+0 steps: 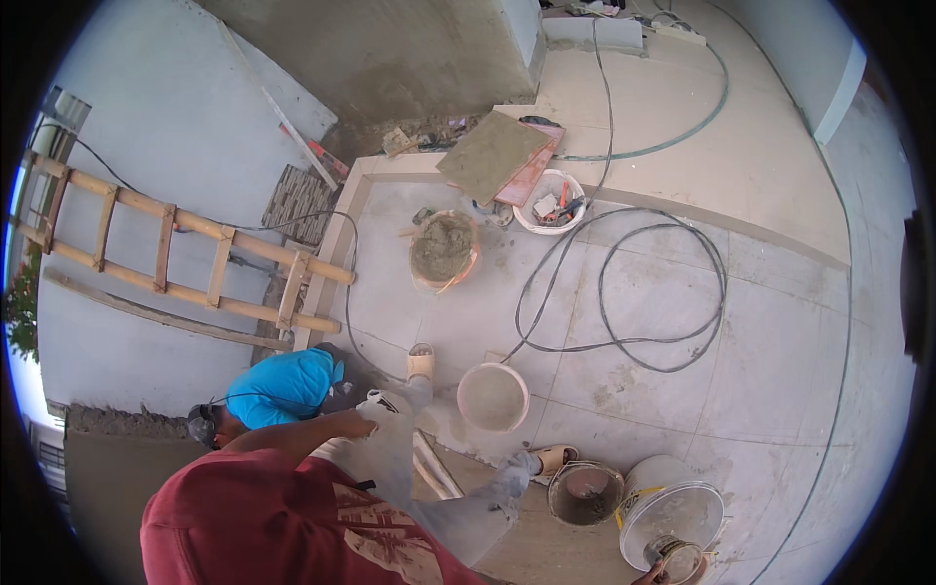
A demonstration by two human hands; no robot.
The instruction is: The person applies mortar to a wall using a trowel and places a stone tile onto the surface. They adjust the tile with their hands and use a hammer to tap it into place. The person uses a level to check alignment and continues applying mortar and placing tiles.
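My left hand (361, 425) rests at the knee of my grey trousers (382, 448); its fingers are too hidden to read. At the lower edge my right hand (651, 575) is closed around a small round can (682, 560). That can is over the rim of a large white bucket (694, 499), which leans over with its mouth toward me. Beside it, near my sandalled right foot (554, 458), stands a dark bucket (585, 492) with grey residue inside. A white bucket of greyish liquid (492, 398) stands between my feet and slightly ahead.
A person in a blue shirt (283, 388) bends close on my left, beside a wooden ladder (185, 234). Ahead stand a bucket of mortar (444, 249) and a tool bucket (549, 203), near stacked boards (495, 156). A black cable (624, 341) loops over the tiles below a raised step (702, 210).
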